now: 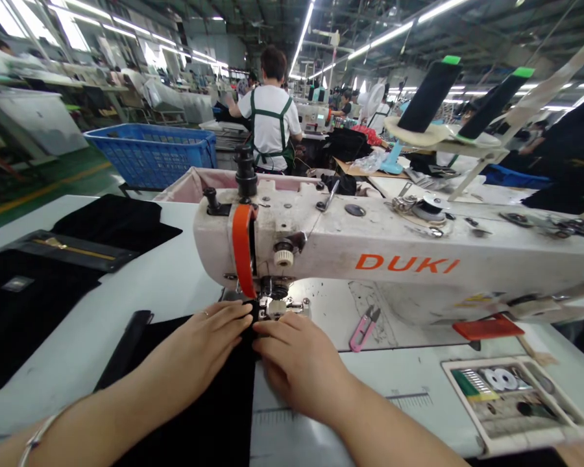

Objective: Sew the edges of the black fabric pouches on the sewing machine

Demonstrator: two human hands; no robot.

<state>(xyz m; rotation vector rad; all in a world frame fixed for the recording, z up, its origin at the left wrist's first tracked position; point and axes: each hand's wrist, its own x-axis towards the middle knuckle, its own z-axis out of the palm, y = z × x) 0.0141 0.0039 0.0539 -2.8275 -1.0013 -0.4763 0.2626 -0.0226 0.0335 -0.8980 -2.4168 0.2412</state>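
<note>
A piece of black fabric (214, 415) runs under the needle area of a white sewing machine (316, 233) marked DUKI. My left hand (209, 340) lies flat on the fabric, fingers stretched toward the presser foot (276, 309). At the fabric's right edge, close in front of the foot, my right hand (304, 360) has its fingers bent and closed on that edge; its thumb is partly hidden. Pink thread snips (365, 329) rest on the machine bed, right of my right hand. A dark strip (126, 347) lies along the fabric's left side.
Black pieces, one with a gold zipper (73, 249), lie on the table's left. A parts tray (516, 405) is set into the right side. Black thread cones (431, 94) stand above the machine. Behind are a blue basket (160, 152) and a co-worker (271, 117) facing away.
</note>
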